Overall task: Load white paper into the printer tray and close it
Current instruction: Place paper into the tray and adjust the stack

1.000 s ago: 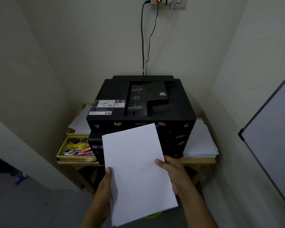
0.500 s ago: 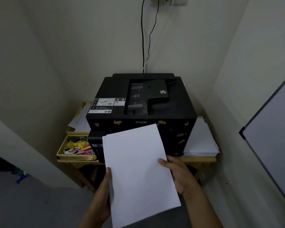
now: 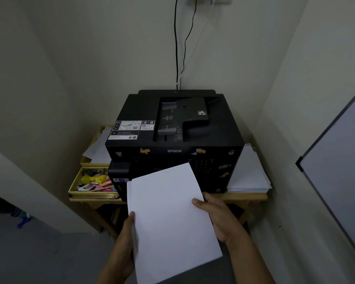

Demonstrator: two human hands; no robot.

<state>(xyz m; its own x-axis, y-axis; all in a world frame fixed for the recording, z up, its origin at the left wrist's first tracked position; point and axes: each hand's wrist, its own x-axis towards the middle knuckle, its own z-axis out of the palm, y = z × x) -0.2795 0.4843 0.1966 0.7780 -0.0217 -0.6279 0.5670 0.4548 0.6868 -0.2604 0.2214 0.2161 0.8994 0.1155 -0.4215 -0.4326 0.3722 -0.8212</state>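
Gripping plain white paper by both edges, left hand, right hand

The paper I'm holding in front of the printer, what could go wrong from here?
1. The paper is held only by its side edges, by the left hand and right hand, so it may sag or fan apart.
2. It sits skewed to the printer, so it could go in crooked.
3. No open tray is visible; freeing a hand risks dropping sheets.
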